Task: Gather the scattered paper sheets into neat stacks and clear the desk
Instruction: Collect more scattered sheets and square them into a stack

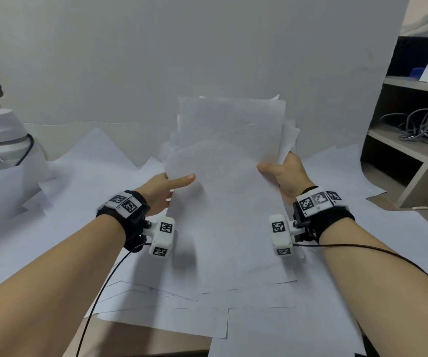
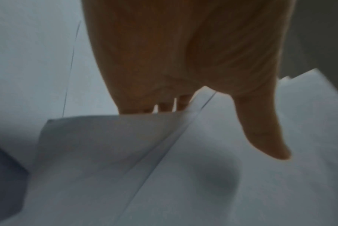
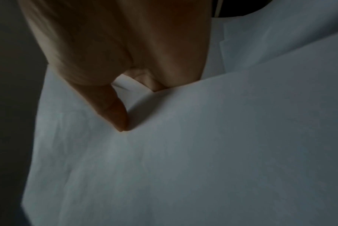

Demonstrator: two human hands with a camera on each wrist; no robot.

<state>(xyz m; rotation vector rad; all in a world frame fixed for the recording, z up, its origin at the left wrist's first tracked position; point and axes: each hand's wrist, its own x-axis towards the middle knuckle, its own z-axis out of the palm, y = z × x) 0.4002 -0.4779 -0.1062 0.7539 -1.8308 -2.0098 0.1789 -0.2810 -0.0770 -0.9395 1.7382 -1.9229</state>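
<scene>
A loose stack of white paper sheets [image 1: 229,161] is lifted off the desk in the middle of the head view, its edges uneven. My left hand [image 1: 168,188] holds its left edge, thumb laid on top and fingers underneath. My right hand [image 1: 283,173] grips the right edge the same way. In the left wrist view the thumb [image 2: 264,130] lies over the stack [image 2: 241,191]. In the right wrist view the thumb [image 3: 113,113] presses on the top sheet [image 3: 203,152]. More white sheets [image 1: 99,166] lie scattered over the desk under and around the stack.
A white bottle with a wide cap [image 1: 4,135] stands at the far left. A grey shelf unit [image 1: 414,140] with coiled cables [image 1: 424,124] is at the right. A large white board [image 1: 182,52] forms the backdrop. Bare desk edge [image 1: 140,338] shows near me.
</scene>
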